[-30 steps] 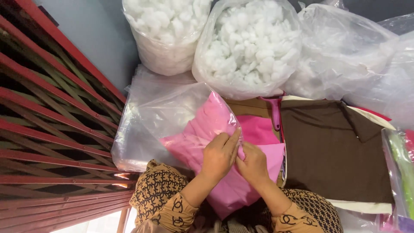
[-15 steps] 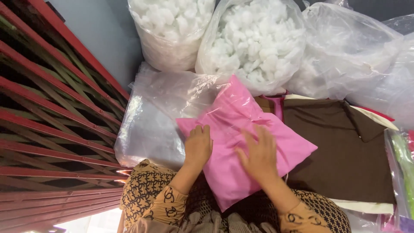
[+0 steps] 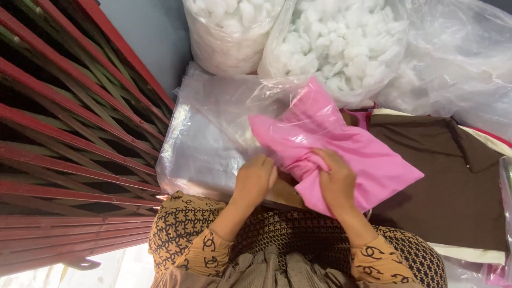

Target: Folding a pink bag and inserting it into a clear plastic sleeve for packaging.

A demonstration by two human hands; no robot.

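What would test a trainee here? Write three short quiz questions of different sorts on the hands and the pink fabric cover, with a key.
1. True or false: the right hand grips the pink fabric cover.
2. What fills the two clear plastic sacks at the top: A) white stuffing B) red beads C) folded paper?
3. Which fabric lies right of the pink cover?

Key:
1. True.
2. A.
3. The dark brown cloth.
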